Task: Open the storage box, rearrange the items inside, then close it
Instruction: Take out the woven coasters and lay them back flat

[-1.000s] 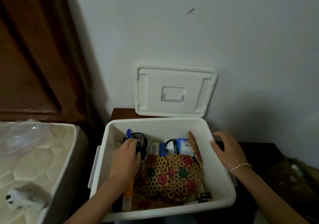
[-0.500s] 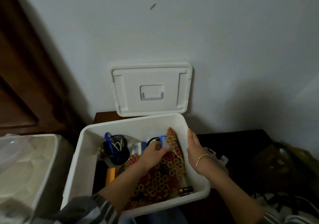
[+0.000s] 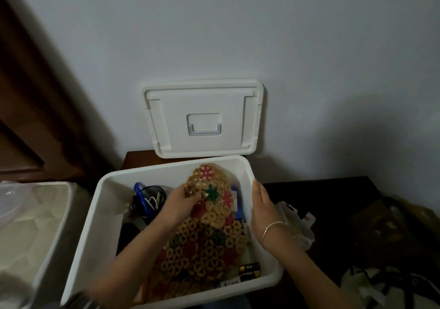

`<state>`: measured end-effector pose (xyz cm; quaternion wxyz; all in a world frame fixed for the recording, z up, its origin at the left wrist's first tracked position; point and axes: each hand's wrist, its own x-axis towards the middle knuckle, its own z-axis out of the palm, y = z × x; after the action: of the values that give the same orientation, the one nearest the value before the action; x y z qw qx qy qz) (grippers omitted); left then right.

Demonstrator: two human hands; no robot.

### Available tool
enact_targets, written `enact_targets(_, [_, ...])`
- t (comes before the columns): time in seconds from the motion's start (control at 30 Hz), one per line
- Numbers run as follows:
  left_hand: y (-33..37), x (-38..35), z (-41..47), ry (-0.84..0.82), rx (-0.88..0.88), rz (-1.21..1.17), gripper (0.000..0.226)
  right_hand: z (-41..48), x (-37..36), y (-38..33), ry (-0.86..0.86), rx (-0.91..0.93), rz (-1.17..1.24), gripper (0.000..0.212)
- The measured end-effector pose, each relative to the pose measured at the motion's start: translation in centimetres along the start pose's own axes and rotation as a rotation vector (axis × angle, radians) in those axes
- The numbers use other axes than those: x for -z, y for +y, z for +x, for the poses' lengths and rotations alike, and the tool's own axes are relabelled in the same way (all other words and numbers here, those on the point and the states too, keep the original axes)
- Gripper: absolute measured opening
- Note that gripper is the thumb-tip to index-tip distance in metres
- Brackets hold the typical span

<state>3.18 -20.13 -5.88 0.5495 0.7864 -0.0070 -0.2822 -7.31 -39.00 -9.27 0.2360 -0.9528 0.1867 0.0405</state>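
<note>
Storage box (image 3: 104, 215) (lid (image 3: 202, 99) propped against wall (image 3: 309, 46)): left hand (image 3: 181, 205) grips patterned mat (image 3: 212, 189) near far right corner; right hand (image 3: 262, 207), fingers straight, touches right rim.

Two arms of one person are seen. The left hand (image 3: 183, 201) and the right hand (image 3: 262, 207) are both bare. The left forearm (image 3: 142, 244) and the right forearm (image 3: 309, 268) are uncovered along all the length that shows. Around the right wrist there is a thin bracelet (image 3: 273, 227), a plain, pale metal band with a small shine on it. At the near left edge, a small part of a sleeve (image 3: 79, 300) shows on the left arm. It looks grey with darker stripes, but it is much blurred.
</note>
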Motion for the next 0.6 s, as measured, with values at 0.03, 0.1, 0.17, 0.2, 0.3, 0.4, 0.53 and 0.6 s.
enact_targets(0.03, [-0.3,2.4,-1.1,-0.025,-0.001,-0.059,0.019,-0.1,0.2,-0.2,0.021,0.002,-0.028,0.079])
enact_targets(0.1, [-1.5,6.5,-3.4,-0.011,-0.007,-0.128,0.017,-0.6,0.6,-0.8,0.085,0.032,-0.123,0.071])
enact_targets(0.17, [-3.4,9.5,-5.2,0.059,-0.002,-0.198,0.019,-1.1,1.1,-2.0,0.193,0.156,-0.189,0.065])
enact_targets(0.2, [-4.4,10.5,-6.0,0.1,-0.009,-0.218,0.02,-1.3,0.9,-2.6,0.254,0.25,-0.183,0.06])
enact_targets(0.3, [-7.2,12.0,-7.8,0.207,-0.048,-0.243,0.019,-0.7,-0.3,-4.7,0.123,0.417,-0.189,0.056])
enact_targets(0.4, [-9.0,12.3,-9.0,0.32,-0.102,-0.322,0.018,1.4,-2.6,-6.3,-0.297,0.304,-0.209,0.074])
enact_targets(0.53, [-10.1,11.6,-9.4,0.38,-0.132,-0.384,0.02,3.7,-4.1,-7.0,-0.551,0.246,-0.404,0.098])
enact_targets(0.6, [-10.1,11.5,-9.4,0.38,-0.136,-0.401,0.019,4.2,-4.4,-7.3,-0.582,0.233,-0.473,0.101])
